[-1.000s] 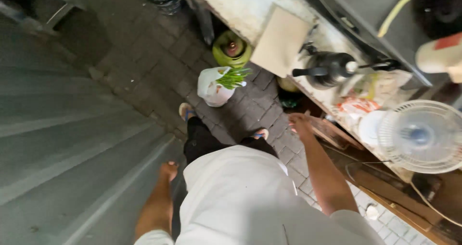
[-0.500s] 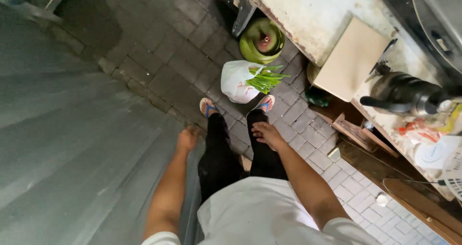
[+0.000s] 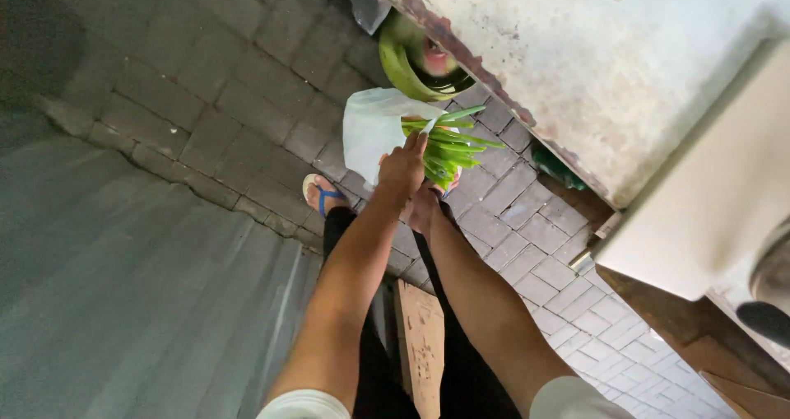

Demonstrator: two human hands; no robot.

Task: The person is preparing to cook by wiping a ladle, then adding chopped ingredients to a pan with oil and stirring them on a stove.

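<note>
Both hands reach down to a crinkled white plastic bag (image 3: pixel 374 131) of long green leaves (image 3: pixel 448 146) on the grey paved floor (image 3: pixel 206 98), just beside the rusty-edged white surface (image 3: pixel 592 65). The left hand (image 3: pixel 403 168) touches the bag's mouth, fingers loosely curled; the right hand (image 3: pixel 424 209) sits behind it, grip unclear.

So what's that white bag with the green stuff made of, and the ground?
The thin white bag looks like soft plastic: it crumples and shines a little. The long green stalks in it look like fresh leafy plants, maybe onions. The left hand reaches to the bag's mouth; the right hand is just below. The grey paved ground looks like matte brick or concrete blocks with visible joints.
</note>
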